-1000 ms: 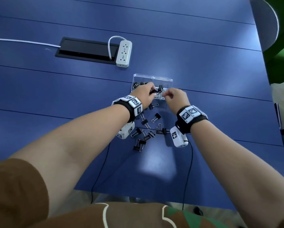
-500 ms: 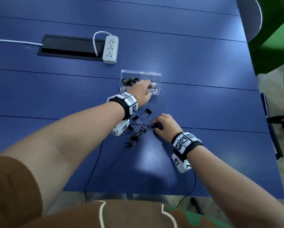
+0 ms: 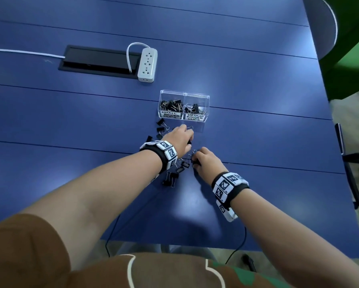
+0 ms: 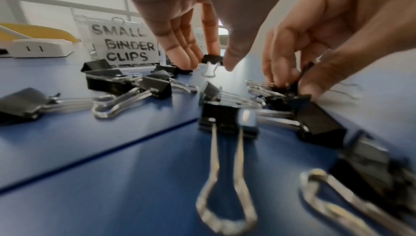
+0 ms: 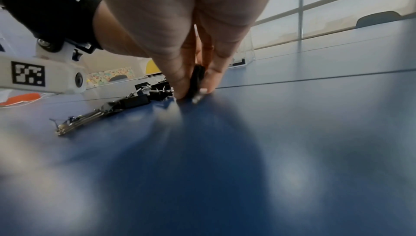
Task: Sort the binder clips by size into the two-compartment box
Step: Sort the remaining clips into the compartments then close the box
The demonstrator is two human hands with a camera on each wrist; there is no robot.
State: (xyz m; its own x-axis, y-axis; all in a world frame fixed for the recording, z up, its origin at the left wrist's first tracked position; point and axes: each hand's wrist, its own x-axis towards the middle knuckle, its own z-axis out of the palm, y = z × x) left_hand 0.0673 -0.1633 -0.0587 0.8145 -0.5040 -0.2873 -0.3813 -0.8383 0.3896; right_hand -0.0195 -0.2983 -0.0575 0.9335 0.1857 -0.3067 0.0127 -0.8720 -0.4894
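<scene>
The clear two-compartment box (image 3: 183, 94) stands on the blue table (image 3: 257, 132). Its left half is labelled small binder clips (image 4: 126, 47), its right half medium, and both hold black clips. Several loose black clips (image 3: 170, 180) lie just in front of it. My left hand (image 3: 190, 140) is low over the pile and pinches a small binder clip (image 4: 211, 59) between a finger and the thumb. My right hand (image 3: 195, 160), close beside it, pinches a larger black clip (image 5: 198, 77) against the table top.
A white power strip (image 3: 147, 65) and a black cable hatch (image 3: 99, 59) lie behind the box to the left. The table's right edge (image 3: 328, 113) borders a green chair (image 3: 353, 38). Black wrist cables (image 3: 243, 242) hang over the near edge.
My left hand has come back from the box to the loose pile and taken a small clip. The right hand left the box a second ago and stays at the pile, pinching a clip.
</scene>
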